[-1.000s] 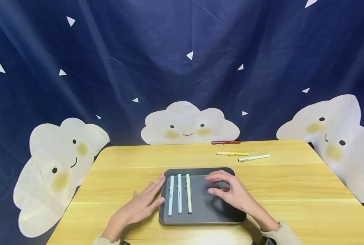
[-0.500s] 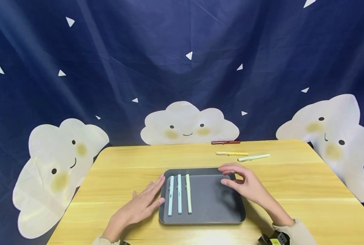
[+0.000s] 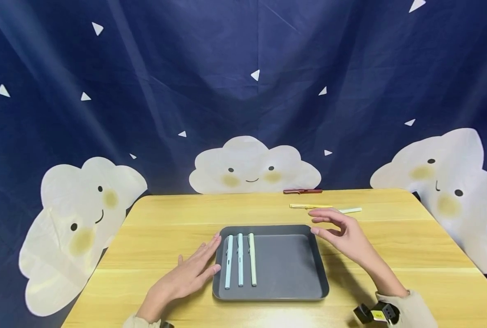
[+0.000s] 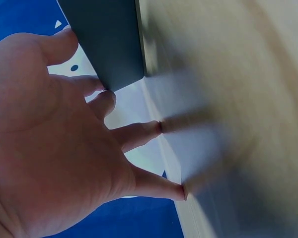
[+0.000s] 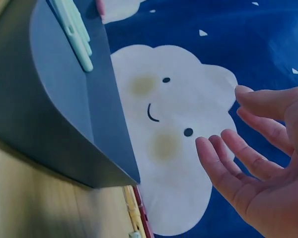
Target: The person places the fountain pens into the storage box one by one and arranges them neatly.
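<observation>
Fingers parted, holding nothing, the right hand (image 3: 350, 234) hangs by the two-o'clock corner of the dark grey tray (image 3: 286, 266), close to the pale green pen (image 3: 351, 210); a careless pinch could knock that pen or the neighbouring yellow pen (image 3: 300, 206) askew. The dark red pen (image 3: 302, 191), at one o'clock along the far edge of the table (image 3: 177, 212), might drop off if bumped. The left hand (image 3: 187, 273), fingers extended, touches the tray's nine-o'clock rim; too hard a push could slide the tray and disturb the two pale blue pens (image 3: 240, 259) and the pale yellow-green pen (image 3: 253, 259) lined up inside, towards nine o'clock. The right wrist view shows the bare gap between thumb and fingers. Only the left wrist view shows the left palm, its outer fingertips apparently meeting the tabletop.
</observation>
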A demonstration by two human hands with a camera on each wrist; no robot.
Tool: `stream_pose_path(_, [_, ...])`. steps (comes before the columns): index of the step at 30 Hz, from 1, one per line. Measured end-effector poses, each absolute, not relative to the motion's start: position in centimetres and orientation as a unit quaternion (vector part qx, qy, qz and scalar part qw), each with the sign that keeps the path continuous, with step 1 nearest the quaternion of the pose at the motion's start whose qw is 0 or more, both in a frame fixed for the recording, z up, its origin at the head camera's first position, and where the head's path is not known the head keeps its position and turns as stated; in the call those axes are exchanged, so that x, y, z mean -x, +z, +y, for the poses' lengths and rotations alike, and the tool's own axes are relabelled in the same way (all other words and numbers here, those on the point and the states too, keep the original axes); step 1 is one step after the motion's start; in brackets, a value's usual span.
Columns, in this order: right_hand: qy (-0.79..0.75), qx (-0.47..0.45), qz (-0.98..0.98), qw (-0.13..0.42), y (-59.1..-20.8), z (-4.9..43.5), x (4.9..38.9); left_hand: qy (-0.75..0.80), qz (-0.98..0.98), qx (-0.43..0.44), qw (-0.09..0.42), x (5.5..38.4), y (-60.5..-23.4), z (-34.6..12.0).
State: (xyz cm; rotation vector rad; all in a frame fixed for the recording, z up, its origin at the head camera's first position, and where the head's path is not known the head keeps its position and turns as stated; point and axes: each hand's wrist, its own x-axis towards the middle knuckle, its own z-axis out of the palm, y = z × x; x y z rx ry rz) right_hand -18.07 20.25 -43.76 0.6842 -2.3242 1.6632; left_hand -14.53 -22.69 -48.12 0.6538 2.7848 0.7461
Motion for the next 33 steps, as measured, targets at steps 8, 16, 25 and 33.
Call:
stream_pose_path(8, [0.573, -0.243, -0.776, 0.106, -43.7, 21.8, 19.1, 0.252, 0.937, -0.221, 0.095, 14.4, -48.3, -22.8])
stream_pose_path(16, [0.571, -0.207, -0.785, 0.121, -44.6, 22.9, 20.0, 0.252, 0.938, -0.219, 0.096, 14.3, -48.3, -22.8])
stream_pose_path(25, [0.561, -0.191, -0.791, 0.151, -45.1, 24.4, 21.0, 0.248, 0.939, -0.221, 0.089, 14.2, -48.2, -22.6])
stream_pose_path(33, [0.551, -0.186, -0.798, 0.158, -45.4, 25.9, 21.9, 0.245, 0.939, -0.223, 0.089, 14.4, -48.1, -22.6])
